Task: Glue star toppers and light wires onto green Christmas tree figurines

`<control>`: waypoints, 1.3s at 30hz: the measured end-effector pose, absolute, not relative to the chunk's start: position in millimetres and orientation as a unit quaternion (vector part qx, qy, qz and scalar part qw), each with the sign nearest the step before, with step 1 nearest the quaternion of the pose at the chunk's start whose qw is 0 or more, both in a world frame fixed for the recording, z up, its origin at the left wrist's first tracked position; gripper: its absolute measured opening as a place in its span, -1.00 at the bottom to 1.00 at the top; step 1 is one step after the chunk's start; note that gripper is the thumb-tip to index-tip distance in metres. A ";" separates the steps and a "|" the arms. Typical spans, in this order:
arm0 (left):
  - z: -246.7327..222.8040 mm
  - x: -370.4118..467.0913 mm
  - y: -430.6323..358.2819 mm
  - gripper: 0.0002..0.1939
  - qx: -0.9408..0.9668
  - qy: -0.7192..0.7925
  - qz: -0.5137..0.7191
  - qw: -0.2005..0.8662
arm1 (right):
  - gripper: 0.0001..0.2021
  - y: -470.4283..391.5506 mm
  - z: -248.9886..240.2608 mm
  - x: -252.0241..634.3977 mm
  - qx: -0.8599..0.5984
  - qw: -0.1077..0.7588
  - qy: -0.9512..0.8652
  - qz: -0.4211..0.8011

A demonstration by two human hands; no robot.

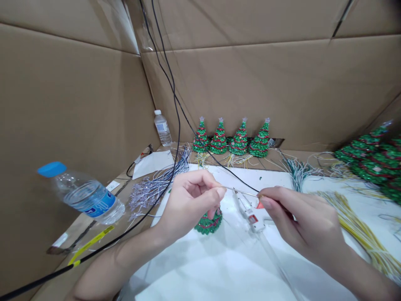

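Observation:
A thin pale wire (239, 191) runs almost level between my two hands. My left hand (194, 205) pinches one end of it between thumb and index finger. The other end is pinched by my right hand (300, 221). Below my left hand is a small green Christmas tree figure (208, 225) with red trim, its upper part hidden by the fingers. A white glue gun (252, 215) with a red label lies on the white tabletop (238, 259) between the hands. Something orange (260, 205) shows beside my right fingertips; whether it is held I cannot tell.
Several tree figures (239, 140) stand along the cardboard wall (244, 83); more (372, 159) lie at right. Bundles of purple-tipped wires (150, 190), green wires (297, 171) and yellow-white wires (354, 225) lie around. Two bottles (90, 198) and black cables (175, 96) are at left.

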State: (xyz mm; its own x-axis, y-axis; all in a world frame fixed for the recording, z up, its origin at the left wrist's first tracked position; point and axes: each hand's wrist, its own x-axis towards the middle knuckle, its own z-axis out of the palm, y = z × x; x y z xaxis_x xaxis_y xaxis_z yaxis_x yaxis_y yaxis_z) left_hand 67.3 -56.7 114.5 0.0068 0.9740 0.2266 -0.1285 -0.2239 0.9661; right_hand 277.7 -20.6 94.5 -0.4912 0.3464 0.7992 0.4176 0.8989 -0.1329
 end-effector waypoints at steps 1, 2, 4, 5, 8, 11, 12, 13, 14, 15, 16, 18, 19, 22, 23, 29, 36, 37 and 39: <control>114.4 67.2 -56.6 -0.84 0.524 0.399 0.579 0.480 | -0.84 -20.5 94.6 277.4 -0.222 0.454 -0.862 -0.041; 114.3 67.1 -56.4 -0.84 0.522 0.398 0.579 0.483 | -0.84 -20.4 94.6 277.2 -0.224 0.455 -0.861 -0.043; 114.5 67.3 -56.1 -0.84 0.521 0.396 0.578 0.487 | -0.85 -20.4 94.5 277.0 -0.227 0.456 -0.859 -0.045; 114.7 67.4 -55.9 -0.84 0.520 0.396 0.579 0.488 | -0.85 -20.4 94.3 277.1 -0.227 0.457 -0.859 -0.045; 115.4 68.1 -55.6 -0.85 0.519 0.395 0.581 0.487 | -0.86 -20.9 93.5 277.4 -0.231 0.459 -0.856 -0.048; 115.5 68.4 -55.9 -0.84 0.520 0.390 0.583 0.488 | -0.87 -20.6 92.9 277.2 -0.232 0.462 -0.855 -0.051; 115.3 68.4 -56.1 -0.84 0.521 0.389 0.582 0.488 | -0.87 -20.3 92.9 277.1 -0.232 0.462 -0.854 -0.052; 115.1 68.3 -56.2 -0.84 0.520 0.389 0.583 0.489 | -0.87 -20.0 93.0 276.9 -0.231 0.463 -0.854 -0.054; 114.8 68.2 -56.3 -0.84 0.519 0.389 0.583 0.489 | -0.87 -19.6 93.1 276.9 -0.230 0.463 -0.854 -0.055; 114.5 68.0 -56.4 -0.84 0.518 0.388 0.584 0.489 | -0.87 -19.3 93.2 276.9 -0.230 0.462 -0.854 -0.056; 114.2 67.7 -56.5 -0.84 0.518 0.388 0.585 0.490 | -0.88 -19.1 93.3 276.9 -0.230 0.462 -0.855 -0.056; 113.8 67.3 -56.5 -0.85 0.519 0.387 0.585 0.489 | -0.89 -19.1 93.5 277.2 -0.228 0.463 -0.854 -0.057; 113.7 67.2 -56.4 -0.85 0.520 0.386 0.584 0.490 | -0.90 -19.3 93.6 277.3 -0.228 0.464 -0.854 -0.058; 113.9 67.3 -56.1 -0.85 0.520 0.389 0.582 0.489 | -0.91 -20.1 93.8 277.7 -0.226 0.469 -0.852 -0.059; 113.9 67.5 -55.9 -0.85 0.520 0.389 0.582 0.490 | -0.91 -20.4 94.0 277.8 -0.226 0.470 -0.851 -0.060; 112.4 68.1 -55.5 -0.86 0.522 0.385 0.581 0.491 | -0.90 -20.3 94.6 277.4 -0.227 0.470 -0.851 -0.060; 112.8 67.0 -56.5 -0.85 0.528 0.384 0.579 0.488 | -0.89 -19.5 95.2 277.3 -0.230 0.470 -0.851 -0.057; 113.0 67.0 -56.4 -0.85 0.528 0.385 0.579 0.487 | -0.89 -19.5 95.0 277.5 -0.230 0.469 -0.851 -0.057; 113.4 67.1 -56.3 -0.85 0.530 0.386 0.578 0.485 | -0.90 -19.5 94.7 277.9 -0.232 0.467 -0.852 -0.055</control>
State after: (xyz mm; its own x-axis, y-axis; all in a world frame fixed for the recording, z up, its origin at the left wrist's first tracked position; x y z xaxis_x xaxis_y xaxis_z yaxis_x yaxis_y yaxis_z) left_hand 67.1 -56.3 113.4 0.0329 0.9706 0.2383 -0.1523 -0.2308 0.9610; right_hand 277.9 -19.5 94.7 -0.4571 0.3433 0.8205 0.4463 0.8865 -0.1222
